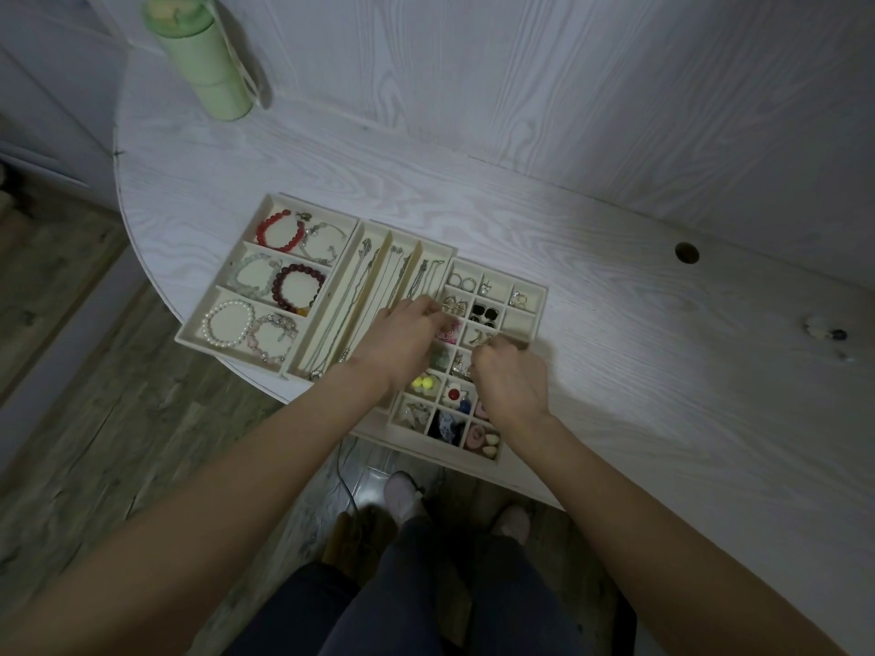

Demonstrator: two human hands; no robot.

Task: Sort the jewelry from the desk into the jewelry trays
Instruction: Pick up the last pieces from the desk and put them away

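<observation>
Hands work over the small-cell tray (525,319): left hand (407,340) with fingertips pinched together at a pink piece (449,331), right hand (509,378) curled shut, contents hidden. Each piece should drop straight into one cell, clear of dividers; bare desk (663,371) lies right

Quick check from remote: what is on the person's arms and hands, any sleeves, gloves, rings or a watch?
Both forearms are bare up to the frame edge, with no sleeves in view. The left hand and right hand wear no gloves, and no watch or wristband shows. The fingers are too small to check for rings.
</observation>
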